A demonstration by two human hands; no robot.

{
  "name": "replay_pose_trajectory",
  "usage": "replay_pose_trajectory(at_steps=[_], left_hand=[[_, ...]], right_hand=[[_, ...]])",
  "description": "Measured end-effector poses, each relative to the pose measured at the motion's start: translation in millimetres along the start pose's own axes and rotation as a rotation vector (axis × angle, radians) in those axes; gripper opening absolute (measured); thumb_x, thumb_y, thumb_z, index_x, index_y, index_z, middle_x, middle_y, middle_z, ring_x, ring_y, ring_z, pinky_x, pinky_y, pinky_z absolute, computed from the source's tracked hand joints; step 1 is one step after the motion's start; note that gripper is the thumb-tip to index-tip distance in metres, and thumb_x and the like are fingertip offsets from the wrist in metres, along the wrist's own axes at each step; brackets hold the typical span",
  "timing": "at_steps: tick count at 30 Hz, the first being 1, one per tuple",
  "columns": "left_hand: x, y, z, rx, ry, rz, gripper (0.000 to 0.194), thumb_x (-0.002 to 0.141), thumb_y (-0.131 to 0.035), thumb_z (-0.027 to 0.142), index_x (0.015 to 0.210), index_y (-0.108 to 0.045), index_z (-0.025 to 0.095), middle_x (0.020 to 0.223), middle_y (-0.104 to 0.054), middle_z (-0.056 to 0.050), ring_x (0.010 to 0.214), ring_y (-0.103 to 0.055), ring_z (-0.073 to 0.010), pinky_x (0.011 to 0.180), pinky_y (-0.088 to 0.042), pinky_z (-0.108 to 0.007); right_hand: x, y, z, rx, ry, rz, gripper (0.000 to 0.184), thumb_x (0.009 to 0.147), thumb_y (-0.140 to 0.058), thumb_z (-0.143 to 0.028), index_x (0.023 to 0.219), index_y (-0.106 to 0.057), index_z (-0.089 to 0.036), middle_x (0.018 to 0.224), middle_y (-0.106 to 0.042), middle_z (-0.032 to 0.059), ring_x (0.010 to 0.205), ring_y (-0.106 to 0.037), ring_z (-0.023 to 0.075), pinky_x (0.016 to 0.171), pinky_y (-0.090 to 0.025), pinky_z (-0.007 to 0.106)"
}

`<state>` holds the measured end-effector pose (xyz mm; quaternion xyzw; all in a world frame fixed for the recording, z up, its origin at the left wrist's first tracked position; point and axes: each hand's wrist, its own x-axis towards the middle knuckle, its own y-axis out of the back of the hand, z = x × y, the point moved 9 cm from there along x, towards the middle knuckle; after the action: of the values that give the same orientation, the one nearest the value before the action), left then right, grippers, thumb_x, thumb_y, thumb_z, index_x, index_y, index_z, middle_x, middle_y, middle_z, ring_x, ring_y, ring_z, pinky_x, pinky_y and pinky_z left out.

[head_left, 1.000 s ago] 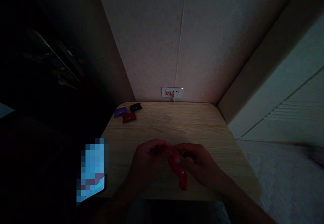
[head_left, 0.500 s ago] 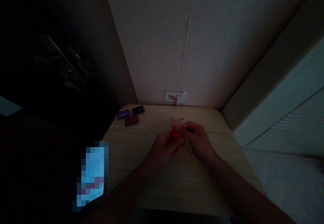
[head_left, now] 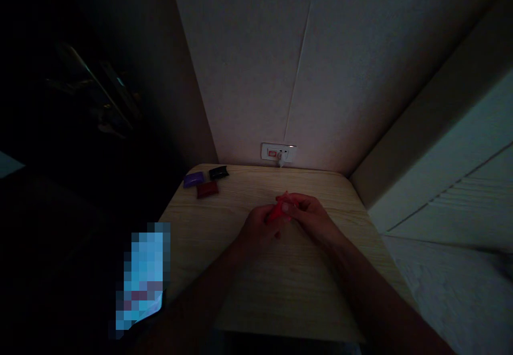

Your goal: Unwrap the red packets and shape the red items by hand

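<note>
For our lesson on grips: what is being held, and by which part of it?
A crumpled, glossy red piece, pinched near its upper end by the right hand's fingers.

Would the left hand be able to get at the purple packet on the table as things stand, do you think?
Probably yes: nothing seems to stand between the left hand and the purple packet except bare tabletop and the dark red packet beside it, though its fingers are on the red item.

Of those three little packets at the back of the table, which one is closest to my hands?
The dark red one, in front of the purple and black ones.
</note>
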<state>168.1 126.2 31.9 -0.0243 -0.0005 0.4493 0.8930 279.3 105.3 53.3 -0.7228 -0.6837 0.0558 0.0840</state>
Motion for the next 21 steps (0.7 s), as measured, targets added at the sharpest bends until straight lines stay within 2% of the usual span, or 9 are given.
replay_pose_trajectory(at_steps=[2, 4, 7, 10, 16, 21], left_hand=[[1.0, -3.8, -4.5, -0.022, 0.03, -0.054, 0.036, 0.076, -0.076, 0.049, 0.081, -0.07, 0.013, 0.059, -0.057, 0.003, 0.051, -0.051, -0.011, 0.049, -0.04, -0.023], [3.5, -3.6, -8.3, -0.079, 0.053, -0.059, 0.039, 0.072, -0.081, 0.045, 0.092, -0.071, 0.013, 0.06, -0.062, 0.002, 0.049, -0.053, -0.0109, 0.048, -0.041, -0.023], [7.7, 1.4, -13.4, -0.187, 0.083, 0.007, 0.051, 0.063, -0.088, 0.039, 0.102, -0.068, 0.013, 0.06, -0.068, 0.0, 0.047, -0.057, -0.0122, 0.047, -0.044, -0.024], [9.5, 5.1, -15.1, -0.228, 0.084, 0.068, 0.048, 0.06, -0.09, 0.039, 0.093, -0.069, 0.012, 0.057, -0.068, -0.001, 0.046, -0.058, -0.0132, 0.047, -0.047, -0.025], [7.4, 22.2, -11.2, -0.236, 0.041, 0.224, 0.041, 0.061, -0.091, 0.036, 0.088, -0.07, 0.014, 0.059, -0.069, 0.001, 0.049, -0.06, -0.0111, 0.051, -0.049, -0.022], [8.1, 35.6, -13.4, -0.278, 0.029, 0.32, 0.046, 0.057, -0.094, 0.028, 0.095, -0.071, 0.015, 0.074, -0.075, 0.0, 0.062, -0.068, -0.0121, 0.061, -0.053, -0.022]], right_hand=[[-0.4, 3.2, -4.0, -0.06, 0.005, 0.002, 0.03, 0.07, -0.089, -0.045, 0.069, -0.078, -0.018, 0.069, -0.072, 0.0024, 0.063, -0.06, 0.0155, 0.063, -0.047, 0.029], [0.1, 13.2, -5.1, -0.072, 0.015, 0.072, 0.036, 0.067, -0.09, -0.047, 0.06, -0.072, -0.017, 0.063, -0.068, 0.0014, 0.058, -0.056, 0.0141, 0.059, -0.043, 0.028], [0.8, 29.0, -2.1, -0.06, 0.044, 0.195, 0.041, 0.067, -0.09, -0.047, 0.055, -0.065, -0.018, 0.055, -0.058, -0.0031, 0.051, -0.047, 0.0104, 0.053, -0.036, 0.026], [0.9, 37.8, 4.3, -0.064, 0.058, 0.259, 0.046, 0.069, -0.089, -0.049, 0.053, -0.059, -0.019, 0.049, -0.05, -0.0059, 0.046, -0.039, 0.0088, 0.049, -0.031, 0.025], [-0.3, 43.0, 8.8, -0.125, 0.063, 0.272, 0.041, 0.077, -0.082, -0.052, 0.058, -0.07, -0.017, 0.055, -0.06, -0.0004, 0.052, -0.048, 0.012, 0.052, -0.035, 0.027], [-0.7, 44.4, 10.2, -0.11, 0.063, 0.3, 0.034, 0.07, -0.085, -0.05, 0.067, -0.074, -0.018, 0.061, -0.065, 0.0009, 0.057, -0.055, 0.0145, 0.058, -0.042, 0.028]])
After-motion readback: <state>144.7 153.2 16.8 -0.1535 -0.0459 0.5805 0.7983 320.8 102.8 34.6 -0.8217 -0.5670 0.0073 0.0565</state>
